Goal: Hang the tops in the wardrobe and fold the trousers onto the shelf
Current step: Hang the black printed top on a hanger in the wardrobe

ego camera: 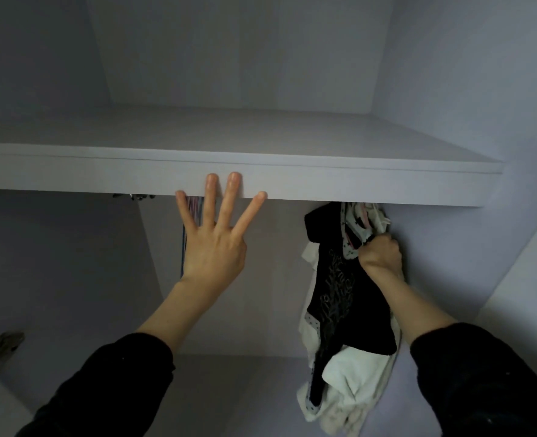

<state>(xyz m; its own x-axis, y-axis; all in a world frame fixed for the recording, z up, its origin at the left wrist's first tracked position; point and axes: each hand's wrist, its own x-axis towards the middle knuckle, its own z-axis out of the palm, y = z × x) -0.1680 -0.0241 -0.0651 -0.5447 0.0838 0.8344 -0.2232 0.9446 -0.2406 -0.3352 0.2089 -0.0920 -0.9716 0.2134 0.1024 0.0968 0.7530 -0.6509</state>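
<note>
Under the shelf [261,181] | right hand [379,255] fist-grips the tops [343,294] by the hangers at the right wall | left hand [215,244] fingers spread, empty | soft, light, floppy; best held at the hanger hook

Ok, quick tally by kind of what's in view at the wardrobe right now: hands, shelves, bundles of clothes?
Hands: 2, the left hand spread open against the shelf edge, the right hand gripping the clothes
Shelves: 1, the white shelf
Clothes bundles: 1, black and white tops hanging under the shelf; separate pieces cannot be counted
Total: 4
</note>
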